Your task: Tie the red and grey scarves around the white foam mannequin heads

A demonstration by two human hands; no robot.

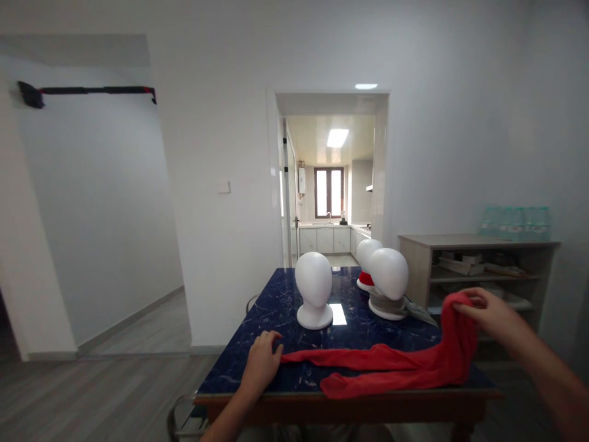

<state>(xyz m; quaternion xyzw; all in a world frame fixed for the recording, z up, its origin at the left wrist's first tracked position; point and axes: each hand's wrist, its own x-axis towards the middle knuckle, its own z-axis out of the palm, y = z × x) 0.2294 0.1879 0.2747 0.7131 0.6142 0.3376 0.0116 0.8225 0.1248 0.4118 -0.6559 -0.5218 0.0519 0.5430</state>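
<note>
Red cloth [405,362]: stretched along the near edge of the table, within reach of both hands; two long strips lie one in front of the other on the top, and at the right they join in a bunched part raised off the surface.
Right hand [490,312]: thumb and fingers closed in a pinch on the raised, folded-over top of the cloth, at the right side of the table.
Left hand [262,361]: low over the table's near left part, fingers loosely bent and the thumb a little apart from them; the narrow tip of the farther strip meets the thumb, though whether it is gripped or only touched I cannot tell.
Bare head form [314,285]: white, upright, beyond the cloth and nearer the left hand.
Grey-scarfed head form [389,273]: white, upright, farther right, with grey fabric [391,303] around its neck and a loose end trailing right.
Far head form [368,253]: white, partly hidden behind the grey-scarfed one, a red band [365,279] around its neck.
Table [271,310]: glossy dark blue top with pale veining, wooden edge.
Shelf unit [478,240]: against the wall at right, clear bottles [515,223] on top.
Doorway: straight ahead, with a window [329,192] beyond.
</note>
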